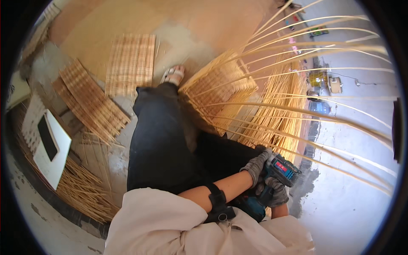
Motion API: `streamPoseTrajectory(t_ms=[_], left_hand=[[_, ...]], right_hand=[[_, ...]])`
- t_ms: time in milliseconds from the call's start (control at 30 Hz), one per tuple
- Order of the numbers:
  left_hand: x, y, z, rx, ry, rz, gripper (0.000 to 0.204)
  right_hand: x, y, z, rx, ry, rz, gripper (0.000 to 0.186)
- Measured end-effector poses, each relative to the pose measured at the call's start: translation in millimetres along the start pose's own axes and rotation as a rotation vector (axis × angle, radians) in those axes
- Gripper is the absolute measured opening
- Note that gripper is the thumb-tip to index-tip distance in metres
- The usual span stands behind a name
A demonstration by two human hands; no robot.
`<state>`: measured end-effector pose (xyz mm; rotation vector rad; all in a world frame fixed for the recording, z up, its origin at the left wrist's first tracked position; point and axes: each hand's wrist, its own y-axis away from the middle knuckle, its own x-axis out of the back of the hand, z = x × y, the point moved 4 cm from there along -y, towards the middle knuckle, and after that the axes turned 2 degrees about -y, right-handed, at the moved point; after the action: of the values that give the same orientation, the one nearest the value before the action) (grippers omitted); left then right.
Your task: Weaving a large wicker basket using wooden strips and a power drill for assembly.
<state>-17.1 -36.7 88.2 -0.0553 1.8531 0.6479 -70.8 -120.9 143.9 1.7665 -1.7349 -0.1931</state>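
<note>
My right hand (278,192), in a grey glove, is wrapped round the handle of a teal and black cordless drill (284,169). My left hand (255,168), gloved too, is closed at the drill's silver front end; its fingertips are partly hidden. The tool is held low at my right side, close to my lap. Ahead of my knees stands a woven wicker basket (221,87), tilted, with long loose canes (297,111) fanning out from it to the right. Neither hand touches the basket.
A bundle of thin canes (276,106) lies beyond the basket at the right. Woven panels (131,63) (91,100) lie on the floor to the left. A phone (47,138) rests on a white board (63,144), near more cut canes (83,189). A wall (348,170) closes the right side.
</note>
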Motion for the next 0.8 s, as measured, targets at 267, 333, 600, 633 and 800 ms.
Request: streamPoseTrajectory(t_ms=[267, 333, 600, 633, 800], left_hand=[[29, 43, -26, -0.146, -0.155, 0.109, 0.058], [28, 47, -31, -0.15, -0.114, 0.016, 0.058], [36, 31, -44, -0.131, -0.324, 0.058, 0.057], [39, 27, -46, -0.091, -0.336, 0.083, 0.057], [44, 24, -52, -0.11, -0.36, 0.072, 0.057]], right_hand=[[-33, 2, 19, 0.216, -0.366, 0.003, 0.035], [-36, 4, 22, 0.223, -0.453, -0.016, 0.037], [-37, 9, 37, 0.206, -0.703, -0.06, 0.044], [-36, 9, 40, 0.2, -0.723, -0.06, 0.045], [-34, 10, 52, 0.173, -0.784, -0.074, 0.05]])
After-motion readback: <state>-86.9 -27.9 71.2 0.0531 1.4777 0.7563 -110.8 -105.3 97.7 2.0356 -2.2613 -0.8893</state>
